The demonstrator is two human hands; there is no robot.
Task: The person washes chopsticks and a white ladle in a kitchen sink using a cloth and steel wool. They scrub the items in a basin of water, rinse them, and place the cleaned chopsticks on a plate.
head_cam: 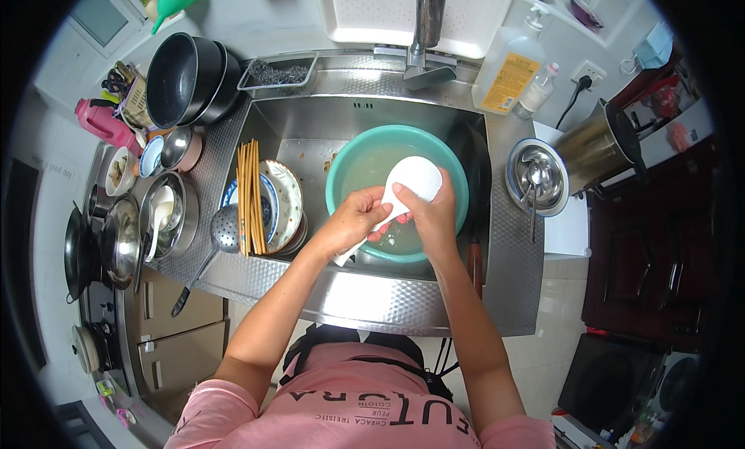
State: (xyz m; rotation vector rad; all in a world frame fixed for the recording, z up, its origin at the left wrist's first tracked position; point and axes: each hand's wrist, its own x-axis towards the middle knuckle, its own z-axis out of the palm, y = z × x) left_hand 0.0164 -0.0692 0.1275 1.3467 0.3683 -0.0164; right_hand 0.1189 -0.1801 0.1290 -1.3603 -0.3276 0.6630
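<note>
Both hands grip a white plastic rice paddle (420, 174) above a green plastic basin (337, 196) of cloudy water. My left hand (358, 219) closes around its handle, whose end sticks out below the wrist. My right hand (433, 207) holds the broad, dimpled head, with the thumb on its face. The basin stands in a stainless steel sink (302, 120). Left of it, a bundle of wooden chopsticks (250, 198) lies across stacked patterned plates (288, 193). A slotted skimmer (224, 231) rests beside them, its black handle over the counter edge.
Black pots (174, 82) and a tray of steel wool (276, 73) stand behind left. A steel bowl with a white ladle (160, 222) sits at left. The faucet (428, 30) rises at the back. Right are a soap bottle (509, 70) and a bowl of spoons (538, 178).
</note>
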